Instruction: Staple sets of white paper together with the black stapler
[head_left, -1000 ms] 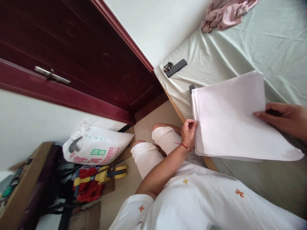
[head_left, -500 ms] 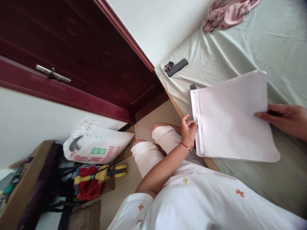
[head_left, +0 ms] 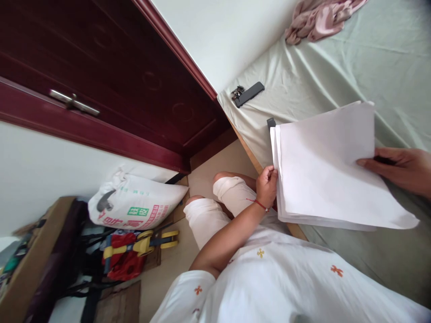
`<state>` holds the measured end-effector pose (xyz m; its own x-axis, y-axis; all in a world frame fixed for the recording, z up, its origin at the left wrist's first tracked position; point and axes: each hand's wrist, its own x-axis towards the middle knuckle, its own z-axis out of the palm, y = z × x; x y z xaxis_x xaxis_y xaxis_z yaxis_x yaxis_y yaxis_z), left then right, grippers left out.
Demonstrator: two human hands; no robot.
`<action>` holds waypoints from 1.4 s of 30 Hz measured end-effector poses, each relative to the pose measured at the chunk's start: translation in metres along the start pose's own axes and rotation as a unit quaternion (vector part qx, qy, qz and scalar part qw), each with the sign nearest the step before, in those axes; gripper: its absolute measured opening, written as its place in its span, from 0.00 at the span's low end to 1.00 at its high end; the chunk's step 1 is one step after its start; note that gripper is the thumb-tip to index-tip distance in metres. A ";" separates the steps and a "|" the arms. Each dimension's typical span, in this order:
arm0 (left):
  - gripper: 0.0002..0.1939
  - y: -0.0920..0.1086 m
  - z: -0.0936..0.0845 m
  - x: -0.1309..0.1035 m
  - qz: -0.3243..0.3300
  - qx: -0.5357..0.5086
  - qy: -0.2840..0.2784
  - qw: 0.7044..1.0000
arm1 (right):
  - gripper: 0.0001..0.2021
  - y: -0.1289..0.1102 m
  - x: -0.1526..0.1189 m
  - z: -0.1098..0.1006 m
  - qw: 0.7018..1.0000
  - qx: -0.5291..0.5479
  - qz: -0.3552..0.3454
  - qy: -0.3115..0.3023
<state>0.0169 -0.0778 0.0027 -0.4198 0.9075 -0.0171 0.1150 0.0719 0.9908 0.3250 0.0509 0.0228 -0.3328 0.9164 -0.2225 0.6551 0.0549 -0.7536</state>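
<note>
A stack of white paper sheets (head_left: 326, 166) is held between my two hands, over the edge of a bed. My left hand (head_left: 267, 185), with a red cord bracelet on its wrist, is closed on the stack's left edge. My right hand (head_left: 402, 168) pinches the right side, thumb on top and fingers partly hidden beneath. The top sheet is shifted, its lower right corner sticking out past the sheets below. Just beyond the upper left corner of the stack lies a small dark object (head_left: 270, 122), partly covered.
On the pale green bed sheet (head_left: 400, 76) lie a black phone (head_left: 249, 94), a bunch of keys (head_left: 237, 92) and a pink cloth (head_left: 316, 22). A dark red door (head_left: 134, 80) stands at left. Below it are a white printed sack (head_left: 141, 202) and a yellow-and-red toy (head_left: 144, 246).
The top sheet's lower right corner has slid outward to the right. My left fingers, lifted before, have curled in on the stack's left edge. My right hand has barely moved.
</note>
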 end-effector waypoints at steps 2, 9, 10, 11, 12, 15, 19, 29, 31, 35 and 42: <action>0.16 0.000 0.000 0.000 0.009 0.019 -0.003 1.000 | 0.27 0.002 0.000 0.001 1.000 0.004 -0.008 0.001; 0.15 0.008 -0.002 -0.002 0.037 0.114 -0.008 0.993 | 0.27 0.006 0.001 0.002 1.000 -0.005 -0.023 0.009; 0.15 0.009 -0.002 -0.002 0.038 0.117 -0.009 0.992 | 0.27 0.005 0.001 0.002 1.000 -0.004 -0.025 0.010; 0.15 0.009 -0.002 -0.002 0.038 0.115 -0.007 0.993 | 0.26 0.005 0.001 0.002 1.000 -0.002 -0.028 0.014; 0.16 0.009 -0.002 -0.003 0.035 0.108 -0.005 0.993 | 0.26 0.004 0.001 0.002 0.999 0.000 -0.031 0.016; 0.19 0.009 -0.001 -0.004 0.026 0.086 0.003 0.996 | 0.25 0.004 0.001 0.002 0.999 -0.001 -0.034 0.013; 0.18 0.010 -0.001 -0.004 0.021 0.104 -0.006 0.994 | 0.25 0.004 0.001 0.001 1.000 0.001 -0.023 0.006; 0.17 0.011 -0.002 -0.003 0.037 0.153 -0.020 0.987 | 0.26 -0.003 -0.001 0.003 1.000 0.007 0.006 0.004; 0.17 0.011 -0.002 -0.003 0.042 0.164 -0.023 0.985 | 0.26 -0.002 0.000 0.003 1.000 0.005 0.008 0.004; 0.16 0.009 0.000 -0.004 0.046 0.178 -0.019 0.983 | 0.26 -0.002 0.000 0.002 1.000 -0.001 0.006 0.000; 0.14 0.010 -0.001 -0.003 0.039 0.184 -0.005 0.982 | 0.34 -0.007 -0.003 0.004 0.999 -0.007 -0.012 0.050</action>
<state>0.0180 -0.0800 0.0128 -0.3880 0.9201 0.0539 0.4650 0.1449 0.8734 0.3186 0.0459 0.0261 -0.2792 0.9498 -0.1409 0.6572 0.0821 -0.7492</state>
